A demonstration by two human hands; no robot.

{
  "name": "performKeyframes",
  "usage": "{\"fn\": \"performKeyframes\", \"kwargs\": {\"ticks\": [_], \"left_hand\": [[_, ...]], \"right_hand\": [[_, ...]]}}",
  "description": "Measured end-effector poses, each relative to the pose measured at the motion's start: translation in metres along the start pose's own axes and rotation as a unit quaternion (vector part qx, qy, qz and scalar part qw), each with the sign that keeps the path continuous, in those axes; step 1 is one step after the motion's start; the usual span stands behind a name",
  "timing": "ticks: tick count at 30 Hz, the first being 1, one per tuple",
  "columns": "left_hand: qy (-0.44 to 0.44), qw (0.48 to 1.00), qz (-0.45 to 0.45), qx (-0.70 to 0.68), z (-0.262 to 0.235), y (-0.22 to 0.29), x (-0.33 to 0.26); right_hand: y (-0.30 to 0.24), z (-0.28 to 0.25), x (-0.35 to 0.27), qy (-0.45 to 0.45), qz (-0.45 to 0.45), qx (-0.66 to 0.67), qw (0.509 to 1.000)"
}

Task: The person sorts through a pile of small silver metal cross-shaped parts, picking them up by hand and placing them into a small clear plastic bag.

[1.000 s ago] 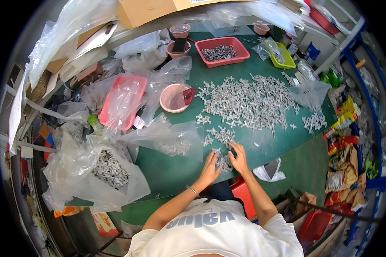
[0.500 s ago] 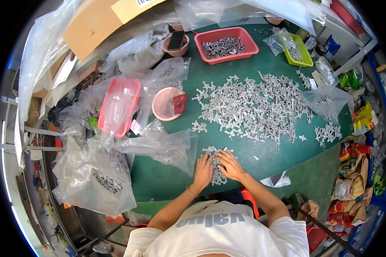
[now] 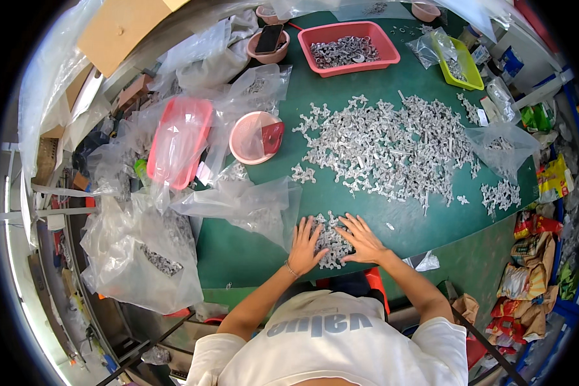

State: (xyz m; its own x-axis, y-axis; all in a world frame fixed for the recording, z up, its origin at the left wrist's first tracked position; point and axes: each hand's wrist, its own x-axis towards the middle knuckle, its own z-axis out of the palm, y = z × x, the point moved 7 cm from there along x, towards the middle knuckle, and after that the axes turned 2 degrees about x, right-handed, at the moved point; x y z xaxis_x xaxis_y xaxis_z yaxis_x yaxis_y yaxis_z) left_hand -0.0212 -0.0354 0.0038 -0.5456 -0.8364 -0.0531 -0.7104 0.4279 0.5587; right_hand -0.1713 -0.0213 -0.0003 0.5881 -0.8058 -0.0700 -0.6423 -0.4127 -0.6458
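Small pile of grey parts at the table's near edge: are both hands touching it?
Touching. The head view shows the left hand and right hand lying flat, fingers spread, on the small pile of grey parts.

Small heap of grey plastic parts (image 3: 332,241), loosely piled flat on green counter (image 3: 251,257), at six o'clock of the large spread, near the front edge.

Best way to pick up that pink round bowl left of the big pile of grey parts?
Pinch the pink bowl by its near-left rim, coming from above. A red piece fills its right side and clear film drapes its far edge, while the near rim shows bare and the bowl sits upright.
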Motion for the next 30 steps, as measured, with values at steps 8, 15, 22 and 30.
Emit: {"fn": "performKeyframes", "kwargs": {"ticks": [8, 15, 22, 30], "left_hand": [[-0.166, 0.901, -0.163, -0.367, 0.042, 0.003, -0.086], [-0.288, 0.792, -0.177, -0.509, 0.112, 0.011, -0.126], [-0.248, 0.741, -0.176, -0.599, 0.197, 0.002, -0.141], [-0.263, 0.353, -0.185, -0.879, 0.238, 0.046, -0.094]], "right_hand": [[0.006, 0.003, -0.018, -0.052, 0.001, -0.032, 0.998], [0.013, 0.009, -0.006, -0.004, -0.030, -0.027, 0.999], [0.013, 0.013, -0.011, 0.048, -0.028, -0.029, 0.998], [0.010, 0.026, -0.028, 0.130, -0.007, -0.032, 0.991]]}}
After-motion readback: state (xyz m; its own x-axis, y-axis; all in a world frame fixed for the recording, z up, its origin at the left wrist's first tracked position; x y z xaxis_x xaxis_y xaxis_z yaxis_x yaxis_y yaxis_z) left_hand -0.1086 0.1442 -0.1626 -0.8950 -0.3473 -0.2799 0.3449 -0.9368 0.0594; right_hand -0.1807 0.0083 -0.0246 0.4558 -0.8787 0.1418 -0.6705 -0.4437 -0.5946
